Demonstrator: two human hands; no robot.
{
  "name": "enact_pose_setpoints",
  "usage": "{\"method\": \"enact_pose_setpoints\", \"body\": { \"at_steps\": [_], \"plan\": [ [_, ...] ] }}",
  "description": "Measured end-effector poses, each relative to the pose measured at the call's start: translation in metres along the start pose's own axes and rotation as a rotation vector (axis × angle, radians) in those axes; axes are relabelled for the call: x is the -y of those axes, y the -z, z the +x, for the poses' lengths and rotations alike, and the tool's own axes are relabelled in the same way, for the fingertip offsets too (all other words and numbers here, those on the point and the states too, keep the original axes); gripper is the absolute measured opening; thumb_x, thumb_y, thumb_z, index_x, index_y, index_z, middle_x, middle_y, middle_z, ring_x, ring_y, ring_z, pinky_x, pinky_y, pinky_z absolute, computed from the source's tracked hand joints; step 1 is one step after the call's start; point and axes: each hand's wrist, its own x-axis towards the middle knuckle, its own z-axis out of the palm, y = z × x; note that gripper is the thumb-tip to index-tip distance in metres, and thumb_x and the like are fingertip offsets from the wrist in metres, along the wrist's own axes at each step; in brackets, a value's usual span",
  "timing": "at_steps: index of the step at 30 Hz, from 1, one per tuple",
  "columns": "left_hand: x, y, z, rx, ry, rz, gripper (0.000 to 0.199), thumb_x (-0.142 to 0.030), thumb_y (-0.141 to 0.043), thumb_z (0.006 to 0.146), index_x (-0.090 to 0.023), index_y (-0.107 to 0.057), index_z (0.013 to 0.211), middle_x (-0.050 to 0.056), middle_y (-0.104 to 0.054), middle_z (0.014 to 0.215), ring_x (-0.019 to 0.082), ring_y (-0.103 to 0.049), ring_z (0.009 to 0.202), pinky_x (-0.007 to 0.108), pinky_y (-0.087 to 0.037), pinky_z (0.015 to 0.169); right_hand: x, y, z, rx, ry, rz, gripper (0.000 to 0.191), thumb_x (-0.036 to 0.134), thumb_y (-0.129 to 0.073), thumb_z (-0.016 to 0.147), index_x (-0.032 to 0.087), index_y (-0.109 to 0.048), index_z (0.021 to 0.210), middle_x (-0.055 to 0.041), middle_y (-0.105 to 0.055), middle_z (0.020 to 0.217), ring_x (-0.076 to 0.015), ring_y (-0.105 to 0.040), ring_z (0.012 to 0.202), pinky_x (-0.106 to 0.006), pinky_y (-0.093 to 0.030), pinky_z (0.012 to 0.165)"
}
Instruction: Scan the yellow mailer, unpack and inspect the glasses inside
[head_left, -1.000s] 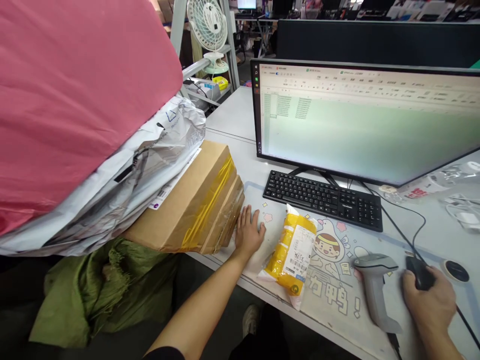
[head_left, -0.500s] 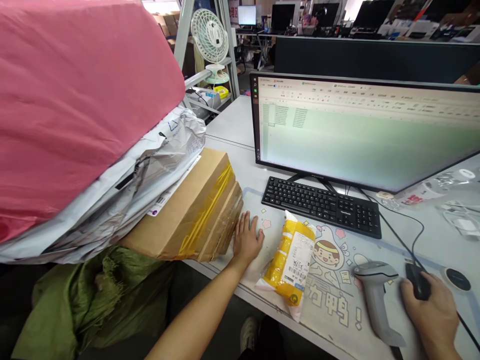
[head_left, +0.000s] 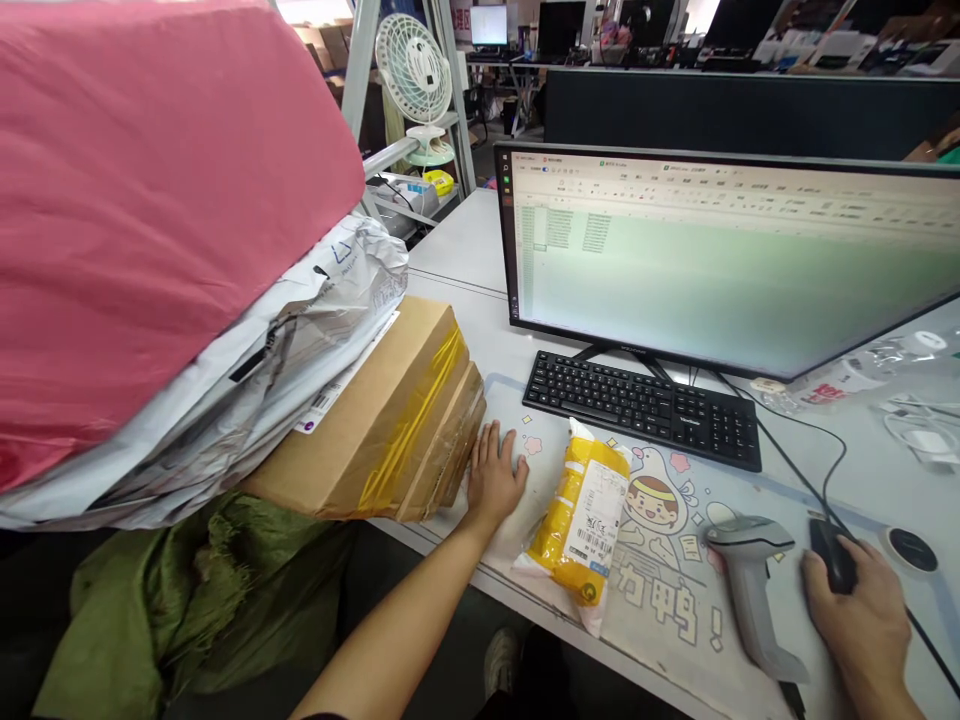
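Observation:
My left hand point(head_left: 495, 482) lies flat on the desk mat with its fingers spread, beside the stacked cardboard boxes point(head_left: 390, 420); nothing is in it. A yellow package point(head_left: 574, 520) with a white label rests to its right. At the right, my right hand point(head_left: 862, 610) is wrapped round a black mouse point(head_left: 832, 555). Between that hand and the package lies a grey barcode scanner point(head_left: 754, 590). Behind them are a black keyboard point(head_left: 641, 405) and a monitor point(head_left: 712, 260) showing a spreadsheet.
White plastic parcels point(head_left: 315, 320) and a large pink parcel point(head_left: 165, 200) are piled on the boxes at the left. Green sacking point(head_left: 195, 610) hangs below them. A clear bottle point(head_left: 877, 370) and cables are at the right. A fan point(head_left: 415, 70) stands behind.
The camera view has shifted very slightly. Both hands keep their places, the left flat on the mat and the right on the mouse.

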Motion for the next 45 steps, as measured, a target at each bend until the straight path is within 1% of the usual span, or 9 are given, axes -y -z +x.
{"method": "enact_pose_setpoints", "body": {
  "at_steps": [6,11,15,18,21,28,33,37,45],
  "plan": [
    [-0.0004,0.0016,0.0002,0.007,-0.001,-0.002,0.05,-0.027,-0.059,0.103,-0.015,-0.065,0.151,0.021,-0.049,0.172,0.037,-0.043,0.162,0.057,-0.038,0.134,-0.0014,-0.0019,-0.0015,-0.02,0.003,0.023,0.087,0.076,-0.049,0.093,0.012,-0.064,0.15,-0.0229,-0.057,0.161,-0.0422,-0.051,0.155,-0.054,-0.037,0.133],
    [-0.0005,0.0024,0.0003,0.013,0.01,-0.001,0.051,-0.028,-0.059,0.103,-0.017,-0.064,0.152,0.02,-0.048,0.173,0.037,-0.043,0.162,0.057,-0.039,0.133,0.0,-0.0018,-0.0014,-0.023,0.016,0.038,0.087,0.076,-0.049,0.093,0.011,-0.063,0.15,-0.0242,-0.056,0.16,-0.0424,-0.051,0.154,-0.054,-0.037,0.132],
    [0.0001,0.002,0.0001,0.014,0.001,0.005,0.051,-0.029,-0.058,0.104,-0.016,-0.064,0.152,0.02,-0.047,0.173,0.037,-0.043,0.163,0.057,-0.039,0.133,-0.0015,-0.0014,-0.001,-0.004,0.005,0.034,0.084,0.074,-0.049,0.093,0.013,-0.062,0.149,-0.0236,-0.056,0.159,-0.042,-0.05,0.154,-0.055,-0.038,0.131],
    [0.0003,0.0014,0.0,0.015,0.003,0.0,0.051,-0.028,-0.058,0.103,-0.016,-0.064,0.152,0.02,-0.047,0.173,0.037,-0.043,0.163,0.057,-0.038,0.134,-0.0048,-0.0019,-0.0006,0.01,0.001,0.025,0.084,0.074,-0.05,0.093,0.013,-0.063,0.149,-0.0232,-0.056,0.16,-0.0423,-0.049,0.155,-0.054,-0.038,0.132],
    [-0.0001,0.0014,0.0001,0.015,0.005,-0.007,0.051,-0.029,-0.057,0.103,-0.016,-0.064,0.152,0.02,-0.046,0.173,0.037,-0.042,0.163,0.058,-0.038,0.134,-0.0067,-0.0028,-0.0008,-0.005,0.007,0.03,0.083,0.074,-0.052,0.094,0.014,-0.063,0.151,-0.0219,-0.056,0.161,-0.0425,-0.05,0.155,-0.053,-0.037,0.133],
    [-0.0012,0.0031,0.0001,0.017,0.008,-0.003,0.051,-0.029,-0.057,0.104,-0.016,-0.064,0.152,0.021,-0.047,0.173,0.037,-0.042,0.163,0.057,-0.038,0.134,-0.0003,-0.0008,-0.0005,-0.003,0.008,0.019,0.084,0.073,-0.05,0.093,0.013,-0.063,0.149,-0.0222,-0.056,0.161,-0.0423,-0.05,0.155,-0.052,-0.037,0.134],
    [-0.0004,0.0024,0.0,0.014,-0.004,0.003,0.051,-0.028,-0.058,0.104,-0.014,-0.064,0.152,0.022,-0.047,0.172,0.038,-0.043,0.162,0.057,-0.039,0.133,-0.0001,-0.001,-0.0003,-0.016,0.013,0.024,0.084,0.073,-0.05,0.093,0.01,-0.064,0.147,-0.024,-0.058,0.159,-0.0425,-0.051,0.154,-0.051,-0.036,0.134],
    [-0.0003,0.0023,0.0001,0.009,-0.004,0.006,0.05,-0.028,-0.058,0.104,-0.015,-0.064,0.152,0.022,-0.047,0.172,0.038,-0.043,0.162,0.057,-0.039,0.133,0.0001,-0.0006,-0.0003,-0.007,-0.009,0.024,0.083,0.073,-0.051,0.093,0.013,-0.064,0.149,-0.0215,-0.057,0.16,-0.0429,-0.051,0.154,-0.053,-0.037,0.134],
    [-0.0012,0.0033,0.0003,0.018,0.006,-0.004,0.05,-0.028,-0.057,0.104,-0.015,-0.064,0.152,0.022,-0.047,0.173,0.037,-0.043,0.163,0.057,-0.039,0.134,-0.0004,-0.0002,-0.0003,-0.002,0.005,0.022,0.083,0.073,-0.05,0.094,0.013,-0.064,0.149,-0.0225,-0.057,0.16,-0.0425,-0.05,0.155,-0.053,-0.037,0.134]
  ]
}}
